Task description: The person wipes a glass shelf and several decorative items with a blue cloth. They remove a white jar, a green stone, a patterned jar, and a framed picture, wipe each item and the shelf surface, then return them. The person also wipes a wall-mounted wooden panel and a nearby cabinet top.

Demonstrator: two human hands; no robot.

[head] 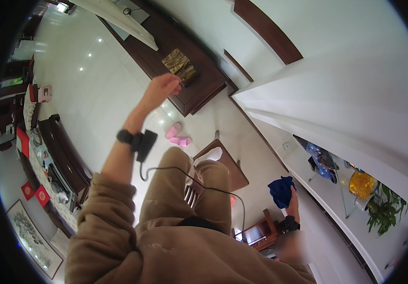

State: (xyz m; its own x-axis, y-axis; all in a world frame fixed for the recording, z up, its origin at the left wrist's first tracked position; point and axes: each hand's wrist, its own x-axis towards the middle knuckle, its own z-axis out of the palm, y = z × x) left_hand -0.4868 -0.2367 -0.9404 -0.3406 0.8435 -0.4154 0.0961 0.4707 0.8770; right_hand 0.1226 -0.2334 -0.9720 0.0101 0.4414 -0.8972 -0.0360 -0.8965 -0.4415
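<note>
My left hand (164,88) is held out near the corner of a dark wooden cabinet (204,87), its fingers loosely curled with nothing seen in them. Beyond it on the cabinet stands a brown and gold patterned box (180,64), partly overlapped by the fingertips; whether they touch cannot be told. A crumpled dark blue cloth (281,191) is in my right hand (293,203), low on the right, beside the white wall ledge. Each wrist wears a black band, and a black cable runs from the left one across my legs.
Below me, a white-socked foot (209,155) is over a brown wooden seat (227,165). Pink slippers (177,135) lie on the tiled floor. A television-like panel (133,25) stands on the cabinet. At right, glass shelving (339,188) holds a blue ornament (319,159), a yellow ornament (361,185) and a leafy plant (385,209).
</note>
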